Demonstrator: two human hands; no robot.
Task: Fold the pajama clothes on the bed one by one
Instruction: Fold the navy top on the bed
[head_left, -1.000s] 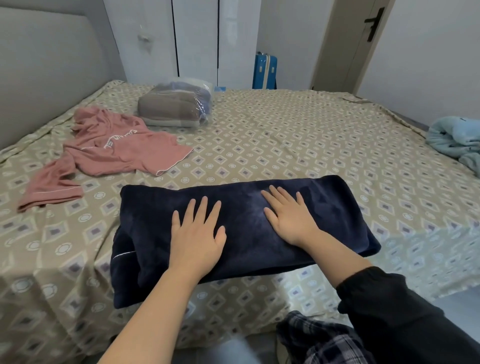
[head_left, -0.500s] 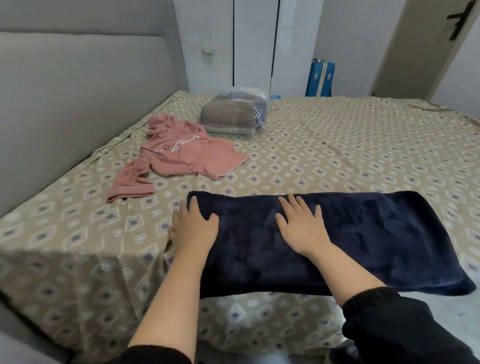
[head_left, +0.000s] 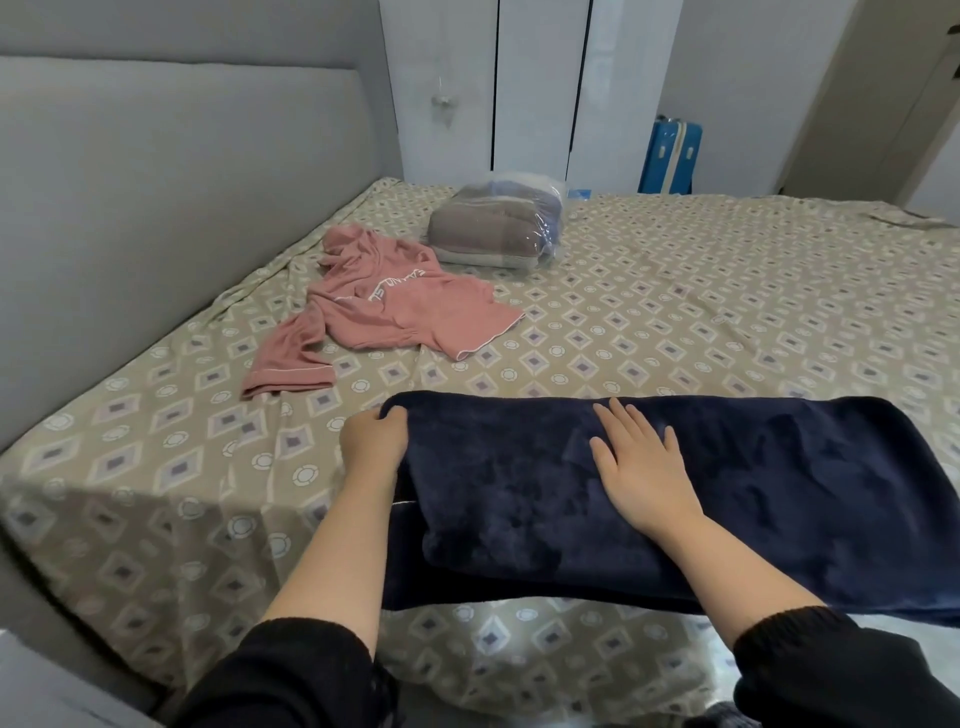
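Note:
A dark navy fleece pajama garment (head_left: 753, 483) lies folded into a long band along the near edge of the bed (head_left: 675, 312). My left hand (head_left: 375, 441) grips the garment's left end, fingers curled over its edge. My right hand (head_left: 641, 462) lies flat on top of the band near its middle, fingers spread and straight. A pink pajama top (head_left: 395, 306) with white lettering lies rumpled and unfolded farther back on the left, apart from both hands.
A clear plastic bag of folded bedding (head_left: 498, 226) sits behind the pink top. The grey padded headboard (head_left: 156, 208) runs along the left. A blue suitcase (head_left: 671, 158) stands by the white wardrobe doors beyond the bed.
My left hand slid from the garment's middle to its left end and curled round the edge. My right hand stayed flat on top. The view swung left.

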